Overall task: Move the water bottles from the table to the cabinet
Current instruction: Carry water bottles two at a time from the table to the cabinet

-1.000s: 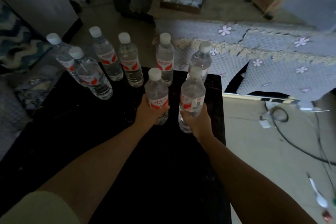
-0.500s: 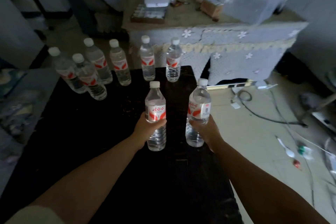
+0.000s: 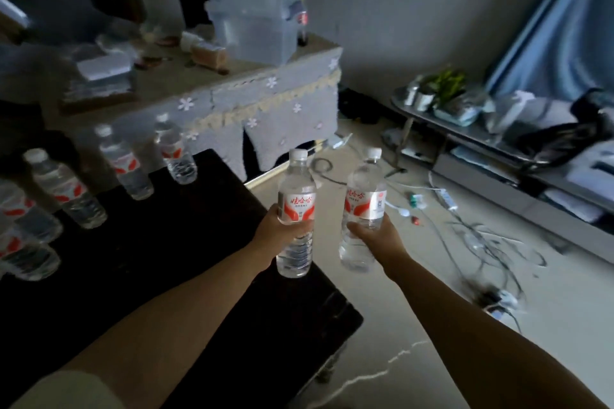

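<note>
Both clear, red-labelled bottles now off the table [image 3: 139, 262] — left bottle [image 3: 296, 212] in left hand [image 3: 282, 229], right bottle [image 3: 363, 209] in right hand [image 3: 377, 236], fingers wrapped round each

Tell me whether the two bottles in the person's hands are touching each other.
Apart. The head view shows pale floor between the left-hand bottle and the right-hand bottle along their whole height.

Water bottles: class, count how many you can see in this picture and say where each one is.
7: one in the left hand, one in the right hand, five standing on the black table at. The left frame edge may hide more.
</note>
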Tool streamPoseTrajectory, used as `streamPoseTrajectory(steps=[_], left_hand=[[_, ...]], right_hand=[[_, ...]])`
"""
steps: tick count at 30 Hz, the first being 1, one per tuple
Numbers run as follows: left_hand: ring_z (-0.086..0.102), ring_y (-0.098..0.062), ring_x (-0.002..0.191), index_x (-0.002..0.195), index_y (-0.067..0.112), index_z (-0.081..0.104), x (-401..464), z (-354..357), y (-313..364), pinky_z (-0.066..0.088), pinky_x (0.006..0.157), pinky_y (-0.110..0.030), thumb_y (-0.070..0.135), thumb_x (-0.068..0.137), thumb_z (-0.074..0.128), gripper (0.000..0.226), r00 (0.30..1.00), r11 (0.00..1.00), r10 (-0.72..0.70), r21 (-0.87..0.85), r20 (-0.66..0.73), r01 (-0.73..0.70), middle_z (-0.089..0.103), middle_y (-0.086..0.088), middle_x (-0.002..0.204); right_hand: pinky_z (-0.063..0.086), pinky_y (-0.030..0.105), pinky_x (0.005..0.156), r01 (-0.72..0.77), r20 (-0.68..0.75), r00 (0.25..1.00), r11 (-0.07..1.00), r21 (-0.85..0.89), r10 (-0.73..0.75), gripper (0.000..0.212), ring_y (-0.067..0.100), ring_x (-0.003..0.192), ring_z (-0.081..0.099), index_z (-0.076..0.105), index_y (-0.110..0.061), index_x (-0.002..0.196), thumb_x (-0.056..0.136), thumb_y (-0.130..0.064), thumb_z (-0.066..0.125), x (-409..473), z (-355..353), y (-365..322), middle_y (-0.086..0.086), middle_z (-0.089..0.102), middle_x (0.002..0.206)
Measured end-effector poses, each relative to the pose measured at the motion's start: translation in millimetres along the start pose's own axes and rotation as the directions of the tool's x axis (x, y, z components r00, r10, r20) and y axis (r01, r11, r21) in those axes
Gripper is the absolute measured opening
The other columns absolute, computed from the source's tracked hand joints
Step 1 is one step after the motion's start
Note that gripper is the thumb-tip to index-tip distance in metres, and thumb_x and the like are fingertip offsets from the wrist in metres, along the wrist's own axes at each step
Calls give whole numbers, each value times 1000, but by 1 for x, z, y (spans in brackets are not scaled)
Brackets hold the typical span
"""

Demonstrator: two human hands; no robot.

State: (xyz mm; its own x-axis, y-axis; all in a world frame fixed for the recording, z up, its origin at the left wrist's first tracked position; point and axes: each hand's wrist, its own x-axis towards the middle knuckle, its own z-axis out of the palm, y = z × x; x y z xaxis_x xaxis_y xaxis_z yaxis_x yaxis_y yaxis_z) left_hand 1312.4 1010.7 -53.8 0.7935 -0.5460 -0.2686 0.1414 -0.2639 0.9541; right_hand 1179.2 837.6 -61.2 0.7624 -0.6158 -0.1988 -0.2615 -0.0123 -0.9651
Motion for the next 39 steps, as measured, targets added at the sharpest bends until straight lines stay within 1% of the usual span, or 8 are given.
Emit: streamPoseTrajectory(steps=[4,12,17,22,26,30,34,39], left_hand=[[66,-26,103,120,12,58,11,70,20,52,95,-47,29,66,86,63,990,994,21,102,138,-36,70,-8,111],[65,-13,97,117,24,55,-3,257,63,53,81,-32,36,69,83,57,906,971,102,156,412,-180,69,8,103],[66,-16,99,118,21,58,-29,372,67,54,85,-33,32,71,82,54,823,979,87,104,562,-175,70,0,109],[65,-18,102,112,26,58,-58,465,69,51,93,-37,32,71,82,47,705,973,76,102,705,-207,70,2,108],[67,-14,94,115,20,59,-80,534,73,53,75,-27,34,71,82,51,594,957,61,122,802,-263,71,0,106],[66,-18,95,108,22,63,-100,597,75,55,79,-34,36,71,82,43,498,939,52,126,866,-319,72,1,101],[65,-12,83,94,26,65,-113,664,72,46,63,-21,34,71,83,30,417,928,45,117,908,-354,72,8,88],[64,-3,75,93,29,66,-108,748,73,45,58,-16,36,70,82,29,328,909,15,124,945,-399,71,14,82]], right_hand=[[53,48,95,0,-166,986,999,40,6,49,27,101,67,55,-9,124,81,-16,76,-22,-77,7,12,68,112],[57,35,79,-5,-421,907,999,42,23,46,19,91,68,54,-16,118,80,-24,78,-87,-244,37,5,69,104],[55,47,90,18,-539,842,998,65,20,40,29,95,69,58,-8,117,81,-13,76,-133,-343,59,15,70,104],[54,48,93,-17,-656,749,992,129,98,54,31,101,67,51,-5,126,81,-18,78,-187,-418,89,17,67,112],[57,45,88,-24,-753,645,988,152,131,52,28,96,69,54,-8,122,79,-23,79,-231,-461,113,14,69,107],[58,43,86,-39,-820,543,982,187,178,51,26,95,69,54,-10,120,78,-22,79,-262,-499,136,11,70,105],[56,27,72,-72,-866,467,984,165,179,50,19,91,70,55,-12,120,79,-27,79,-276,-544,155,6,71,103],[58,33,78,-47,-904,387,983,176,180,46,19,89,71,57,-13,117,78,-26,79,-265,-610,172,5,72,100]])
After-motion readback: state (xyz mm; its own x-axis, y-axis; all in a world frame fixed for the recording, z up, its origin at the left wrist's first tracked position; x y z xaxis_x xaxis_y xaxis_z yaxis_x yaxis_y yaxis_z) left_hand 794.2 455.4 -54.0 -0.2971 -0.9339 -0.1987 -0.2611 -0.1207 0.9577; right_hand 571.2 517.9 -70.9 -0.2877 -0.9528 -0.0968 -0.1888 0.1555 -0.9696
